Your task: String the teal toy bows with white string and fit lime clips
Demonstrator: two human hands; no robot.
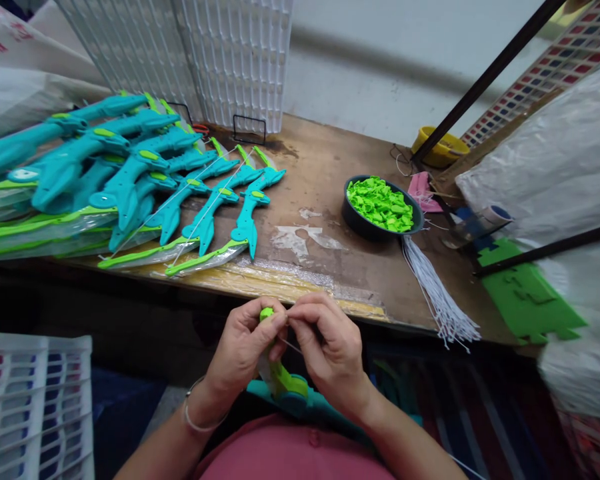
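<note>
My left hand (247, 343) is closed around the green limb end of a toy bow (293, 393), whose teal body lies across my lap. A green tip shows between its thumb and forefinger. Right beside it, my right hand (327, 343) pinches a thin white string (294, 346) near that tip. The fingertips of both hands almost meet. Part of the bow is hidden behind my hands and forearms. On the bench a dark round bowl (357, 223) holds many small bright green plastic pieces (380, 203). A bundle of white strings (435, 293) hangs down in front of it.
Several teal and green toy bows (150, 173) are piled on the left of the wooden bench (320, 160). White plastic crates (235, 60) stand behind them. A yellow container (437, 147), pink cloth (423, 190) and green foam mat (527, 293) lie to the right, by dark metal bars (485, 80).
</note>
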